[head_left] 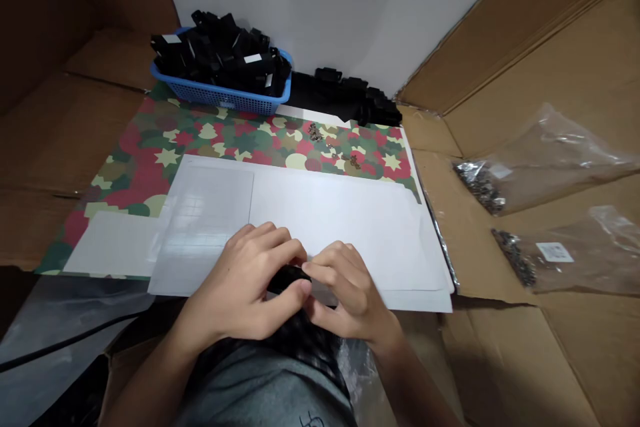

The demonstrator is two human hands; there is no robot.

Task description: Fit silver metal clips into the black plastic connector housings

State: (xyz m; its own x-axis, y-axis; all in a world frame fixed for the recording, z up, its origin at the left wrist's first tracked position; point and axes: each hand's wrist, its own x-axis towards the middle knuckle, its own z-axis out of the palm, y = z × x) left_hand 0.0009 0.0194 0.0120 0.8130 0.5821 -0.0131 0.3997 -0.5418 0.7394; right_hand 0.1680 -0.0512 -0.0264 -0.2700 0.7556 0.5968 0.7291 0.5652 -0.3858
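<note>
A small black part (pixel 287 278) is mostly hidden between my two hands, over the front edge of the white sheets (pixel 330 213). My left hand (pixel 255 280) is closed round it, thumb and fingers curled against its sides. My right hand (pixel 347 290) has its fingers bent and pressed together at the part's right end; whether it grips the part or something tiny is hidden. Behind the sheets, small metal pieces (pixel 315 133) lie in loose little piles on the patterned covering (pixel 245 140).
A blue basket (pixel 225 95) heaped with black parts stands at the back left. More black parts (pixel 350 97) lie along the white wall. Two clear bags (pixel 520 180) of small metal pieces rest on cardboard at the right. A black cable (pixel 75 341) runs at the lower left.
</note>
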